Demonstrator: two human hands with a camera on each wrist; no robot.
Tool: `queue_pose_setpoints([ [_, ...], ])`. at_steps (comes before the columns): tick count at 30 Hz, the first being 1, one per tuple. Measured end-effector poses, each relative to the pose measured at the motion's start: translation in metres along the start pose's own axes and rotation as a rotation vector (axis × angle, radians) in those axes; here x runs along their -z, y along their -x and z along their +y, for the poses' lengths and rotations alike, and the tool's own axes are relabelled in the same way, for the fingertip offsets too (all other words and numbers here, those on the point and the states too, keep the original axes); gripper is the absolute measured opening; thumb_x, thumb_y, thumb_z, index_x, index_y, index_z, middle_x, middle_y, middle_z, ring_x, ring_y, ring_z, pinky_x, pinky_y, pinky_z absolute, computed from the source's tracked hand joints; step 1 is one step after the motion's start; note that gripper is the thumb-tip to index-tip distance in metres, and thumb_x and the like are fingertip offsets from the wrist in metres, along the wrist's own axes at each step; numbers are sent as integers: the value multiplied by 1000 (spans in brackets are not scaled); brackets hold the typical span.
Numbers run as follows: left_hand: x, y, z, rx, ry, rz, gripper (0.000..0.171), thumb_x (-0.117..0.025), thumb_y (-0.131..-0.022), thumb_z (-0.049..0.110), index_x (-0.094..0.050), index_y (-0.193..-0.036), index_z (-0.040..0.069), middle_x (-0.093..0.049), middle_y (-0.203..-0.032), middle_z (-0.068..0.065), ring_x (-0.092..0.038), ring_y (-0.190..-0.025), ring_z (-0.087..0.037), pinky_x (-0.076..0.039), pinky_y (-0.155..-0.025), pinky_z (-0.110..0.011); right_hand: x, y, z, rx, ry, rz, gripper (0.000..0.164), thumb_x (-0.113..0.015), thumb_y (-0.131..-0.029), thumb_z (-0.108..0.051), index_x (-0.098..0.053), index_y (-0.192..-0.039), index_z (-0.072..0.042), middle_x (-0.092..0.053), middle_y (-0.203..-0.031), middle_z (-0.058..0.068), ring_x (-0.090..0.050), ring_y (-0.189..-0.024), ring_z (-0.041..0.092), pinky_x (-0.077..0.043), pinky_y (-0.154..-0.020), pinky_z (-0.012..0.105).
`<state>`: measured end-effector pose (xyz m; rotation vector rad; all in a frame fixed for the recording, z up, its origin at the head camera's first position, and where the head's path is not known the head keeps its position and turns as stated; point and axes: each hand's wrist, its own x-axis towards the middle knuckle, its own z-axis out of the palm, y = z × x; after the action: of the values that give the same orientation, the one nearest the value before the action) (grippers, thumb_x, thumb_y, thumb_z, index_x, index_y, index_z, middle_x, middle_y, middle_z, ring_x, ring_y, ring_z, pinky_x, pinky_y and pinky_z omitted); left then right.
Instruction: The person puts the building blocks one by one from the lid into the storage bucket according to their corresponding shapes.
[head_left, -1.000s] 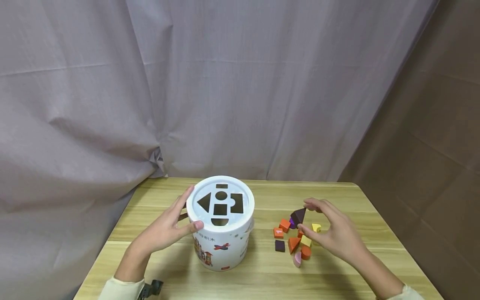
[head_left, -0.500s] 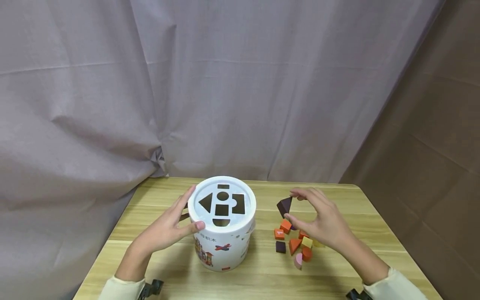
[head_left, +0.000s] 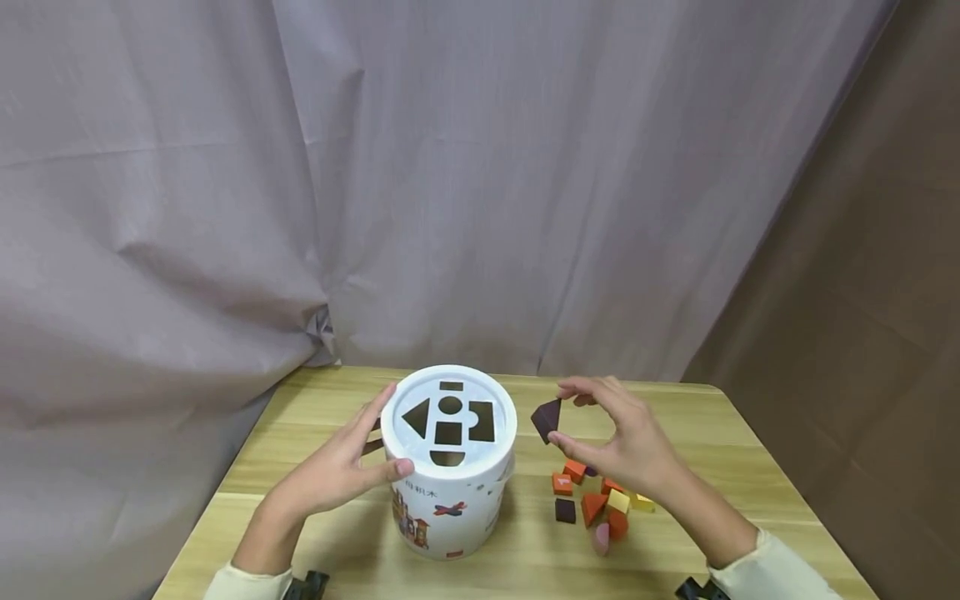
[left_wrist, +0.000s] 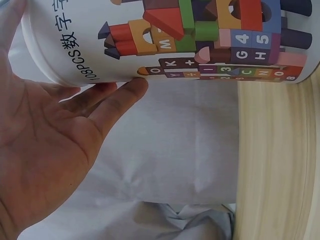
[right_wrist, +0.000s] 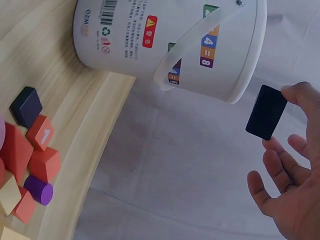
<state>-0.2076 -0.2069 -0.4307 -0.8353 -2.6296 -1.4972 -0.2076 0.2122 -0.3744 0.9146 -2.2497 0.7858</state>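
Note:
A white lidded bucket [head_left: 438, 533] with printed toy-block pictures stands on the table. Its lid [head_left: 403, 444] has triangular, round, rectangular, half-round and notched openings. My left hand [head_left: 337, 475] rests against the bucket's left side at the rim, with thumb in front and fingers spread, fairly straight, behind. To the right of the bucket, above the tabletop, my right hand [head_left: 630, 437] pinches a dark triangular block [head_left: 546, 421] between thumb and fingertips. The right wrist view shows the same dark block [right_wrist: 266, 112] by a flat rectangular face, apart from the bucket, while the other fingers curl loosely.
Several loose blocks lie right of the bucket below my right hand, among them an orange numbered block [head_left: 562, 484], a dark block [head_left: 566, 511], a pink block [head_left: 602, 537] and a purple cylinder [right_wrist: 39, 190]. A grey curtain [head_left: 450, 208] hangs behind the wooden table [head_left: 525, 575].
My right hand has carried the dark triangular block leftward from over the loose blocks toward the bucket. My left hand has stayed at the rim. The head view has shifted slightly.

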Motion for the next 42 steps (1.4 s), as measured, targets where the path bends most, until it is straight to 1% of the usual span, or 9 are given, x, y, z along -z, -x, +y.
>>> queue_pose_setpoints([
  [4, -4, 1, -2, 0, 5, -1, 115, -86, -98, 40, -7, -180, 24, -14, -185, -22, -41, -160, -52, -40, -125, -74, -3, -3, -1, -44, -24, -13, 69, -102, -75, -12, -72, -136, -17, -80, -118, -4, -68, -103, 17, -55, -95, 13],
  [11, -6, -1, -2, -9, 9, -2, 115, -86, -98, 40, -5, -180, 27, -13, -185, -22, -43, -158, -53, -41, -124, -75, -6, -15, -4, -69, -26, -36, 69, -102, -77, -18, -71, -139, -19, -79, -121, -5, -67, -105, 14, -63, -94, 27],
  [15, -6, -3, 0, -10, 19, -8, 115, -85, -99, 39, -5, -180, 30, -12, -186, -20, -47, -156, -52, -45, -121, -74, -7, -19, -6, -82, -29, -52, 69, -102, -79, -22, -70, -140, -21, -79, -123, -7, -66, -107, 13, -63, -96, 28],
  [18, -7, -4, 0, -12, 31, -12, 115, -85, -99, 38, -4, -179, 31, -12, -186, -18, -49, -154, -52, -45, -121, -75, -8, -22, -8, -82, -41, -61, 70, -102, -79, -22, -70, -141, -20, -79, -125, -6, -66, -109, 14, -62, -97, 28],
  [22, -7, -5, 2, -12, 34, -13, 115, -85, -99, 39, -4, -180, 31, -12, -186, -19, -49, -154, -53, -43, -122, -75, -10, -26, -10, -77, -53, -67, 68, -101, -80, -23, -70, -141, -20, -79, -126, -3, -66, -110, 15, -63, -96, 31],
  [28, -8, -7, 4, -6, 37, -18, 115, -85, -99, 39, -4, -180, 28, -12, -186, -20, -50, -153, -53, -44, -122, -73, -14, -33, -15, -80, -69, -79, 65, -101, -81, -24, -71, -139, -21, -78, -125, -6, -66, -109, 13, -63, -96, 33],
  [35, -8, -7, 6, -1, 39, -21, 115, -85, -99, 39, -5, -180, 28, -11, -186, -19, -50, -153, -53, -44, -122, -73, -18, -37, -20, -72, -94, -98, 65, -100, -81, -22, -71, -139, -19, -79, -125, 0, -66, -110, 15, -63, -97, 35],
  [42, -8, -9, 6, 1, 40, -27, 115, -85, -99, 39, -4, -179, 32, -12, -186, -18, -50, -153, -53, -50, -119, -70, -23, -41, -26, -70, -120, -115, 63, -101, -81, -24, -72, -137, -18, -78, -124, -4, -66, -110, 16, -63, -98, 36],
])
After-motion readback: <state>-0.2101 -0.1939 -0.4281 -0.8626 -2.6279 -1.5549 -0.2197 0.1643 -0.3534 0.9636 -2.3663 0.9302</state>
